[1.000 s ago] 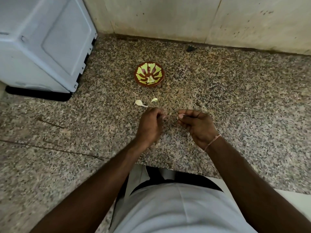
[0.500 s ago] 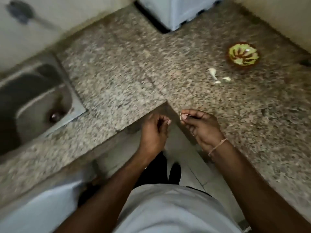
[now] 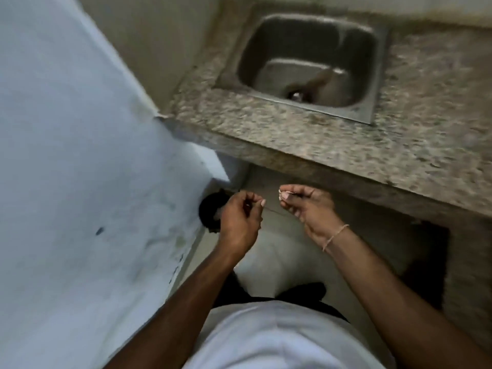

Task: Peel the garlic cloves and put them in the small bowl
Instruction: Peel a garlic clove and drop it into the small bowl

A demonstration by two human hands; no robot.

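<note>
Garlic clove [image 3: 282,193], small and pale, sat pinched between the thumb and fingertips of the right hand [image 3: 306,206], which was held in the air in front of the person's body, below the front edge of the surface [image 3: 332,145]. A thin bracelet [image 3: 335,237] circled the right wrist. Just to the left, and apart from it, the left hand [image 3: 241,222] had its fingers curled inward with thumb and forefinger tips brought together; whether they held a scrap of peel could not be told. A faint thin line seemed to run between the two hands, too fine to identify. Both forearms reached up from the bottom of the view, over a white shirt [image 3: 279,339]. Beneath the hands lay a pale floor [image 3: 282,235], with a dark round object [image 3: 210,211] near the left hand, partly hidden behind it. Above the hands ran the speckled granite surface, blurred, with a steel sink [image 3: 311,38] set into it and a drain [image 3: 298,95] visible at the bottom of its basin. A large pale blue wall or panel [image 3: 80,182] filled the left side of the view, meeting the surface's left end.
</note>
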